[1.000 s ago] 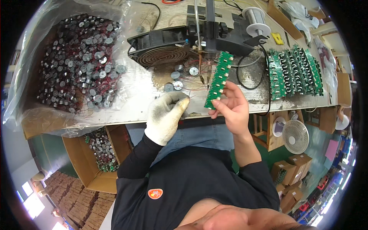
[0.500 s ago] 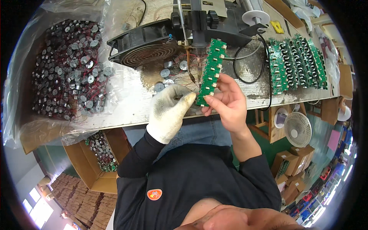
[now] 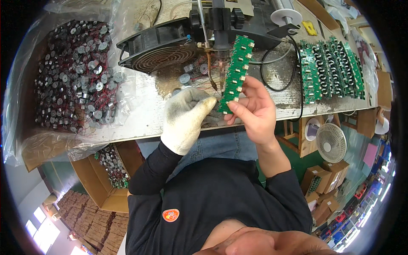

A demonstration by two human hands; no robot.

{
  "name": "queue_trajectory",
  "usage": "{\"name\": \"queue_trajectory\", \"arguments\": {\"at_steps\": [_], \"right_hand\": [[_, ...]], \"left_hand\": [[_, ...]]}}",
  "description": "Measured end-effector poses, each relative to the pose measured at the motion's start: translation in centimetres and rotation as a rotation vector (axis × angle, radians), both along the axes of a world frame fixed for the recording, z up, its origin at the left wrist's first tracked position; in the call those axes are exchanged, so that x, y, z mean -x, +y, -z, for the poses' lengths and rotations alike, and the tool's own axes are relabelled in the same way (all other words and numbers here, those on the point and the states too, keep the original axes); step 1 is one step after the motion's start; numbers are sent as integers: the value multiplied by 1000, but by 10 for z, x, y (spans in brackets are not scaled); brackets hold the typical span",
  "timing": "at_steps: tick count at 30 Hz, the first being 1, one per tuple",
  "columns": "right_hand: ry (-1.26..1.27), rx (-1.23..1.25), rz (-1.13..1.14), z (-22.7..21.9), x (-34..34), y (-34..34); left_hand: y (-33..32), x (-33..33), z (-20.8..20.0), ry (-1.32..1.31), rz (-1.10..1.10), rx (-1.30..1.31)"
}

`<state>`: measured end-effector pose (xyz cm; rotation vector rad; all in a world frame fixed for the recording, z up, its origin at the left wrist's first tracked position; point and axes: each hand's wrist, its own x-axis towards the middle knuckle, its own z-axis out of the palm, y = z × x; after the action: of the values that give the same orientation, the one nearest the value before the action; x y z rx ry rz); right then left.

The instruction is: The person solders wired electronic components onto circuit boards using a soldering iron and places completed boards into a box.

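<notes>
A long green circuit board (image 3: 236,74) with a row of white connectors stands tilted, its lower end pinched between thumb and fingers of my bare right hand (image 3: 255,111). My left hand (image 3: 185,117), in a whitish work glove, is closed with thumb and forefinger together close beside the board's lower left edge. Whatever those gloved fingers hold is hidden. Just above the gap between both hands points the dark tip of a soldering iron (image 3: 212,81), mounted on a black stand (image 3: 221,29). Small round metal motors (image 3: 184,78) with red wires lie behind my left hand.
A big heap of wired motors (image 3: 76,76) lies on plastic at the left. A black fan (image 3: 163,55) stands behind my left hand. Solder spool (image 3: 285,18) and looped black cable (image 3: 262,70) are back right; rows of circuit boards (image 3: 331,70) lie at the right. Below the table sits a carton (image 3: 95,185).
My left hand has shifted slightly up and left, covering more of the loose motors. The board in my right hand has risen a little and still leans right.
</notes>
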<state>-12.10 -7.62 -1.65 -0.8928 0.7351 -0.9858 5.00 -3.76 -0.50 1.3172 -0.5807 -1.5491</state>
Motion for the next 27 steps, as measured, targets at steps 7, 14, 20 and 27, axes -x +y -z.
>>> {"name": "queue_trajectory", "arguments": {"at_steps": [7, 14, 20, 27], "right_hand": [[3, 28, 10, -5, 0, -1], [38, 24, 9, 2, 2, 3], [19, 11, 18, 2, 1, 5], [12, -18, 2, 2, 3, 6]], "left_hand": [[-2, 2, -4, -34, -12, 39], [2, 3, 4, 62, -19, 7], [3, 2, 3, 44, -3, 2], [1, -3, 5, -150, 84, 73]]}}
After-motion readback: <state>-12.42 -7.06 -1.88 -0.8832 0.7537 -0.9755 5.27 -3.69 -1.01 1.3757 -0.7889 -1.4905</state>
